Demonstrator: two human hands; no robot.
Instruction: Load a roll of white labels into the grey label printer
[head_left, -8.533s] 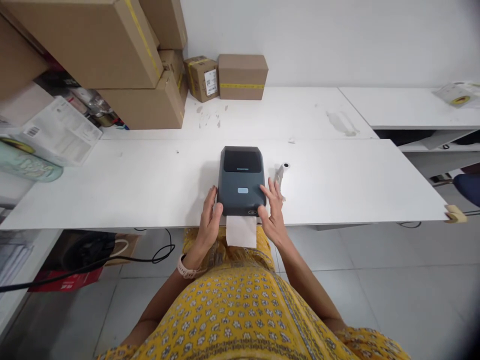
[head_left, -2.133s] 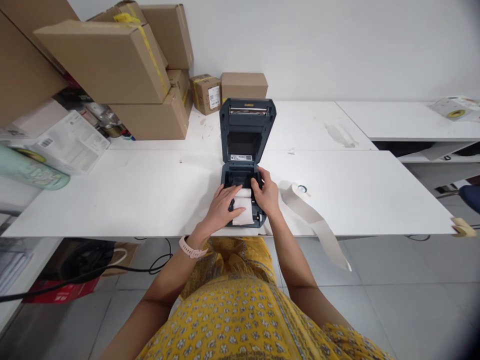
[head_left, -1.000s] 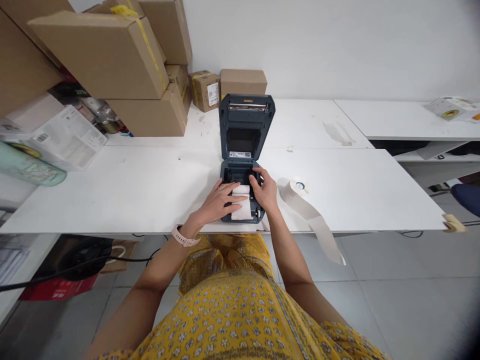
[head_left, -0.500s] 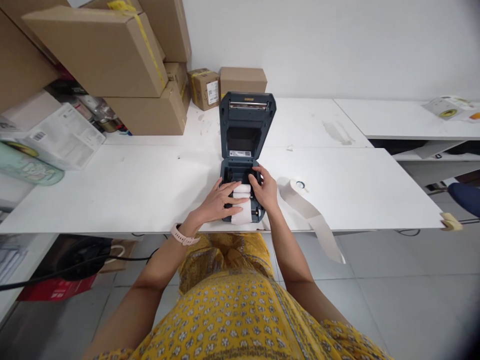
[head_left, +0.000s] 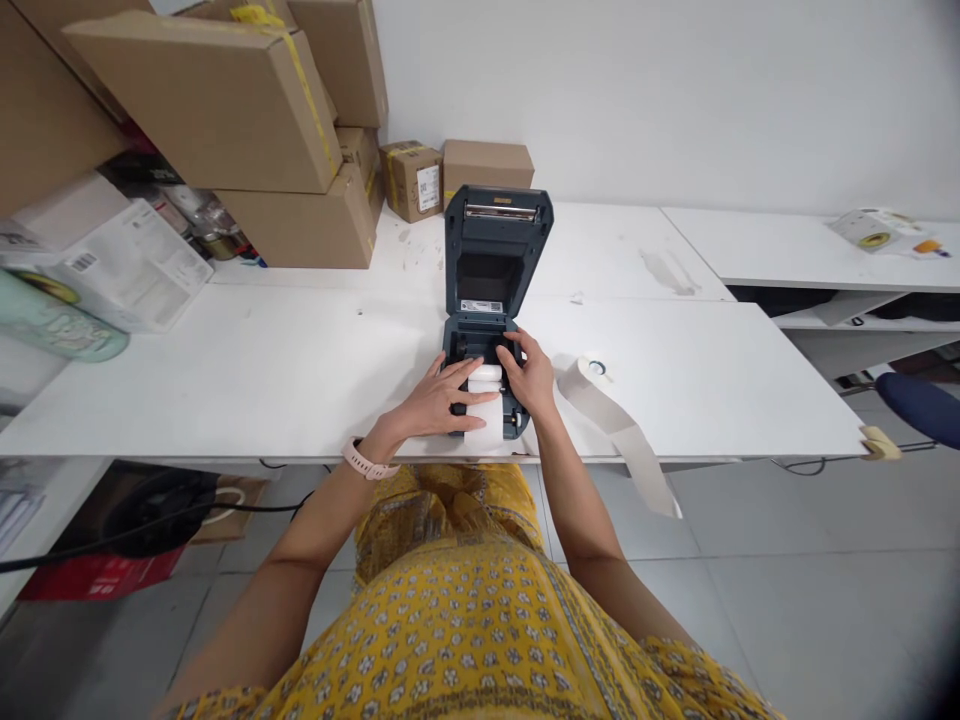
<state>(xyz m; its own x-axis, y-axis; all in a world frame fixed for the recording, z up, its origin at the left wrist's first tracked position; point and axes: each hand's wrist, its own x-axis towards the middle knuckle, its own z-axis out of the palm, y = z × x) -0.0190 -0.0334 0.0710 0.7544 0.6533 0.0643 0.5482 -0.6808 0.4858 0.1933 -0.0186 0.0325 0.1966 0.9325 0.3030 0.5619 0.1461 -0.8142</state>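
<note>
A dark label printer [head_left: 499, 255] stands at the table's front edge with its lid raised. Inside its base sits a small white paper roll [head_left: 486, 373], and a white strip [head_left: 484, 425] runs from it toward me over the front. My left hand [head_left: 435, 400] lies with spread fingers across the roll and strip. At the base's right side, my right hand [head_left: 531, 378] grips the wall, thumb over the inside; its other fingertips are partly hidden. A second label roll [head_left: 592, 378] rests to the right, its loose tail hanging off the table edge.
Cardboard boxes [head_left: 202, 110] are stacked at the back left, with two smaller cartons [head_left: 487, 165] behind the printer. A mint-green bottle [head_left: 67, 325] and a white box [head_left: 142, 265] are at far left. A blue chair part [head_left: 919, 408] shows at right.
The view has shifted slightly. Both hands stay at the printer in nearly the same pose, and the paper strip lies almost as before.
</note>
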